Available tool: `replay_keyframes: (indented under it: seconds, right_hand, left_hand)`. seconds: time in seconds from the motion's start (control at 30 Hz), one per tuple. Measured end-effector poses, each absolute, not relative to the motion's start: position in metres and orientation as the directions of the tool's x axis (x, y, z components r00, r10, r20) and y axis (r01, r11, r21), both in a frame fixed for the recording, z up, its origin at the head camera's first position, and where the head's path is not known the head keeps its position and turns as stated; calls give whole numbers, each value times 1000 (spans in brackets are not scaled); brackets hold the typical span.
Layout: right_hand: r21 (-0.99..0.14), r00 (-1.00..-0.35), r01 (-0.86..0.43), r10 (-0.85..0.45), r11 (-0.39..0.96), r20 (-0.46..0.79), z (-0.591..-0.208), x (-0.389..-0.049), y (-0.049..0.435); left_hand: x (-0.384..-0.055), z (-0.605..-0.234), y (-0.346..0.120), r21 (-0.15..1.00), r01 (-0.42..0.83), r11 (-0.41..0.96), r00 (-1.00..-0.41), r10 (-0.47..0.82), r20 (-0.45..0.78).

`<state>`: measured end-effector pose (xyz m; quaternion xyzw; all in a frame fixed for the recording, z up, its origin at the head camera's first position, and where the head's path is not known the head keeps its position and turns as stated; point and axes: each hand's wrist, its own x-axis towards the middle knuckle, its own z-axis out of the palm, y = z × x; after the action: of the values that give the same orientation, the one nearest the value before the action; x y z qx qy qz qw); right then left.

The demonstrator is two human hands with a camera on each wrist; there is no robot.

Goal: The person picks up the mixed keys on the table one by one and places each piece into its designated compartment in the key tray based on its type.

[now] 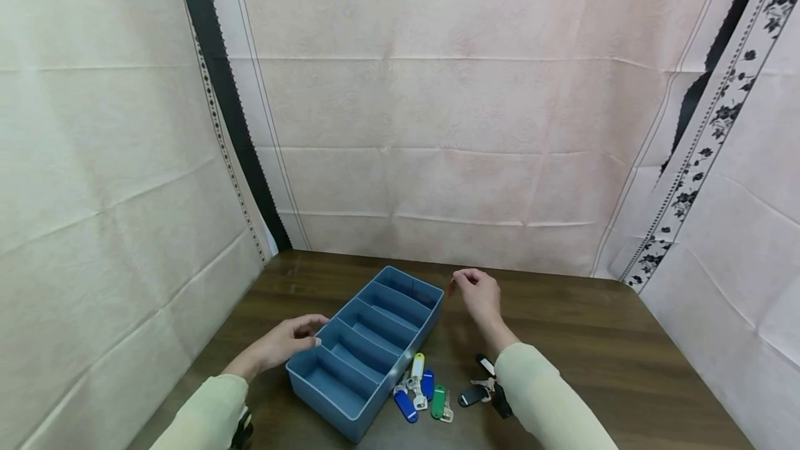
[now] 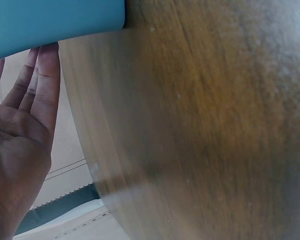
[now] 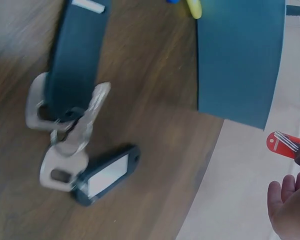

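A blue tray (image 1: 349, 394) with several compartments lies at an angle on the table. At its left long side my left hand (image 1: 282, 346) rests, fingertips and thumb right at the rim. In the left wrist view those fingers (image 2: 48, 80) are nearly straight, their tips hidden by the tray's edge. My right hand (image 1: 478, 294) is raised beside the tray's far right corner and pinches a red key tag (image 3: 275, 144) with a key attached. The pinching thumb and fingertip fall outside the right wrist view.
Beside the tray's right side lie several keys with tags: yellow (image 1: 418, 364), blue (image 1: 405, 406) and green (image 1: 438, 401). Keys with black tags (image 1: 473, 396) are grouped under the right forearm. Cloth walls (image 1: 437, 123) stand around the brown wooden table (image 1: 587, 339).
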<state>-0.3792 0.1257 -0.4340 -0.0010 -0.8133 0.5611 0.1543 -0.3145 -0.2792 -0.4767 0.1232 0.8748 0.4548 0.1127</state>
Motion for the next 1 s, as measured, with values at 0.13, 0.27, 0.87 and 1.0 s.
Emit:
replay_keyframes:
  seconds: [0.13,0.27,0.87,1.0]
  right_hand:
    - [-921,-954,-183,165,343,250,-429,-379,115]
    - [-921,-954,-188,159,340,253,-424,-380,105]
    - [-923,-967,-133,157,360,201,-431,-389,86]
    - [-919,-968,-122,159,374,193,-436,-392,82]
  left_hand:
    - [-314,-477,-279,823,108,557,-945,314,-88]
    - [-314,-476,-279,823,102,559,-947,307,-91]
    - [-313,-475,-279,826,105,554,-943,318,-94]
    - [-312,-473,-278,828,95,553,-945,312,-100]
